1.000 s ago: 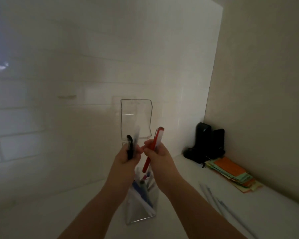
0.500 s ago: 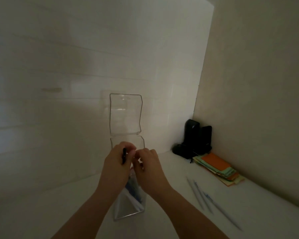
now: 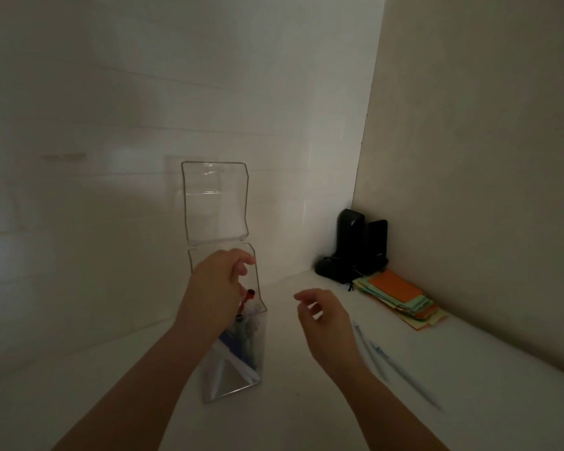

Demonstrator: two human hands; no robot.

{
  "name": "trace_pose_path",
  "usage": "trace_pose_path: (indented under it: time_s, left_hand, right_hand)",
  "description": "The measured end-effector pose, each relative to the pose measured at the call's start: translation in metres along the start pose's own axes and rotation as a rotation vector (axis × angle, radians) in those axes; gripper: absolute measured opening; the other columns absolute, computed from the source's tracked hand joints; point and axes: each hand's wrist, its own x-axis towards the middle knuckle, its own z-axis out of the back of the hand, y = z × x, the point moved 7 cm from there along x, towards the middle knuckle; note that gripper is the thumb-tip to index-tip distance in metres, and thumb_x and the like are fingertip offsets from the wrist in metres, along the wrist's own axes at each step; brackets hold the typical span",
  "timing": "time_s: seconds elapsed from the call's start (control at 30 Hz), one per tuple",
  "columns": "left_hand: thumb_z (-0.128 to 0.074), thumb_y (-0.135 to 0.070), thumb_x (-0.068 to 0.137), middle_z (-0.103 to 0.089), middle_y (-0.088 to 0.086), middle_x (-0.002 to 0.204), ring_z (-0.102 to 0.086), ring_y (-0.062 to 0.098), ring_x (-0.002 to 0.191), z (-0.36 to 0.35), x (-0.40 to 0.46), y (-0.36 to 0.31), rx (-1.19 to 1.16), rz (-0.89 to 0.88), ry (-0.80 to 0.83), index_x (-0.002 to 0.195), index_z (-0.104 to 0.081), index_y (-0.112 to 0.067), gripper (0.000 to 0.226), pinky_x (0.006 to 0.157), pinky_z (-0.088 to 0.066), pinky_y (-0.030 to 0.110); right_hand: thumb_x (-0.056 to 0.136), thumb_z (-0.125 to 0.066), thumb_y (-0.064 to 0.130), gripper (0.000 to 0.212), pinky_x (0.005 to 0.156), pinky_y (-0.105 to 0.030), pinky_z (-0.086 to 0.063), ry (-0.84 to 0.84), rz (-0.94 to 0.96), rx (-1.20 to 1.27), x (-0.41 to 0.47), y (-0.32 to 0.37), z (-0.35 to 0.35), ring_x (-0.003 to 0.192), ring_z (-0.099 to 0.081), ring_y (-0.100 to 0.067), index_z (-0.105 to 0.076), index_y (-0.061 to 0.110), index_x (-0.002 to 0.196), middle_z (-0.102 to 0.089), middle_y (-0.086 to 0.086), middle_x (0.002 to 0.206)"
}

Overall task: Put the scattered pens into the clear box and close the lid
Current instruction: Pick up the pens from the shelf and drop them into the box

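A tall clear box [image 3: 241,379] stands on the white desk with its hinged lid [image 3: 215,203] raised upright behind it. Inside stand several pens, among them a red pen [image 3: 246,299] and a blue one. My left hand [image 3: 217,288] hovers over the box mouth, fingers loosely curled, nothing seen in it. To the right of the box my right hand [image 3: 326,320] hangs open and empty above the desk. Pale blue pens [image 3: 401,369] lie on the desk just right of that hand.
A black stand with dark devices [image 3: 355,252] sits in the back corner. Beside it lies a stack of coloured paper notes [image 3: 401,297]. Walls close the desk at the back and right. The scene is dim.
Both hands were at the box mouth with a red and a black pen. Now the pens are in the box, and my right hand has drawn away to the right, empty.
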Motion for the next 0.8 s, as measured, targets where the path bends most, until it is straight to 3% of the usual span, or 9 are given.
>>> trace_pose_path:
  time_s: [0.1,0.2,0.27,0.33,0.4,0.57,0.63,0.7,0.8]
  left_hand:
    - [-0.037,-0.002,0.092,-0.053,-0.006,0.077,-0.053,0.011,0.054,0.015,0.006,0.005,-0.128,0.049,-0.102,0.096,-0.064,-0.015,0.030,0.060,-0.051,0.025]
    - [-0.038,-0.006,0.093,-0.054,-0.005,0.079,-0.053,0.012,0.052,0.019,0.009,0.009,-0.125,0.065,-0.127,0.097,-0.063,-0.017,0.028,0.053,-0.052,0.013]
    - [-0.037,-0.007,0.094,-0.057,0.001,0.084,-0.057,0.018,0.062,0.003,0.010,0.018,-0.049,0.138,-0.001,0.102,-0.063,-0.012,0.027,0.052,-0.051,0.012]
    - [-0.034,-0.014,0.096,-0.060,0.013,0.097,-0.061,0.029,0.085,-0.019,0.003,0.024,0.163,0.189,0.198,0.107,-0.060,-0.004,0.030,0.072,-0.050,0.029]
    - [-0.026,-0.022,0.098,-0.056,0.019,0.103,-0.056,0.034,0.101,-0.033,-0.005,0.022,0.403,0.108,0.300,0.108,-0.056,0.001,0.040,0.083,-0.043,0.035]
    - [-0.040,-0.024,0.088,-0.052,0.006,0.114,-0.044,0.016,0.109,0.004,-0.020,-0.006,0.354,-0.319,-0.068,0.103,-0.060,-0.014,0.027,0.094,-0.032,0.017]
    - [-0.048,-0.029,0.084,-0.046,0.005,0.118,-0.035,0.007,0.110,0.027,-0.028,0.010,0.232,-0.249,-0.218,0.106,-0.057,-0.017,0.026,0.098,-0.024,0.010]
    - [-0.061,-0.036,0.080,-0.038,0.011,0.127,-0.033,0.012,0.116,0.034,-0.036,0.041,0.081,-0.066,-0.271,0.118,-0.048,-0.015,0.046,0.105,-0.025,0.020]
    - [-0.075,-0.044,0.058,-0.020,0.009,0.148,-0.027,0.022,0.133,0.010,-0.046,0.093,-0.282,0.258,-0.040,0.139,-0.020,-0.018,0.101,0.110,-0.028,0.043]
  right_hand:
    - [0.088,-0.052,0.009,0.020,0.065,-0.009,-0.036,-0.017,-0.045,0.001,-0.001,-0.019,0.014,0.076,-0.050,0.001,-0.057,0.028,0.089,-0.053,0.007,0.087]
    - [0.089,-0.051,0.009,0.018,0.061,-0.004,-0.037,-0.017,-0.079,-0.001,0.000,-0.029,0.020,0.075,-0.049,0.002,-0.059,0.025,0.091,-0.054,0.007,0.086]
    - [0.089,-0.051,0.010,0.017,0.062,-0.001,-0.038,-0.018,-0.075,-0.008,0.002,-0.030,0.020,0.075,-0.049,0.002,-0.060,0.025,0.091,-0.055,0.006,0.087]
    - [0.089,-0.052,0.012,0.016,0.063,-0.005,-0.036,-0.009,-0.037,-0.017,0.001,-0.024,0.016,0.076,-0.049,0.001,-0.059,0.026,0.091,-0.056,0.004,0.087]
    - [0.089,-0.052,0.016,0.015,0.069,-0.013,-0.040,0.025,0.019,-0.029,-0.001,-0.013,0.007,0.079,-0.050,-0.002,-0.056,0.029,0.094,-0.055,0.005,0.088]
    - [0.089,-0.055,0.027,0.024,0.089,-0.028,-0.040,0.085,-0.019,-0.197,0.003,-0.022,0.014,0.105,-0.048,-0.015,-0.056,0.024,0.113,-0.051,0.004,0.105]
    - [0.087,-0.056,0.036,0.036,0.096,-0.036,-0.039,0.144,-0.228,-0.408,0.009,-0.056,0.035,0.116,-0.044,-0.023,-0.052,0.022,0.120,-0.051,-0.005,0.122]
    - [0.082,-0.055,0.052,0.058,0.101,-0.042,-0.037,0.256,-0.495,-0.668,0.004,-0.095,0.058,0.125,-0.038,-0.028,-0.043,0.020,0.129,-0.043,-0.010,0.134]
    - [0.072,-0.053,0.069,0.085,0.103,-0.048,-0.033,0.355,-0.749,-0.776,-0.012,-0.135,0.077,0.131,-0.030,-0.029,-0.035,0.013,0.133,-0.034,-0.010,0.141]
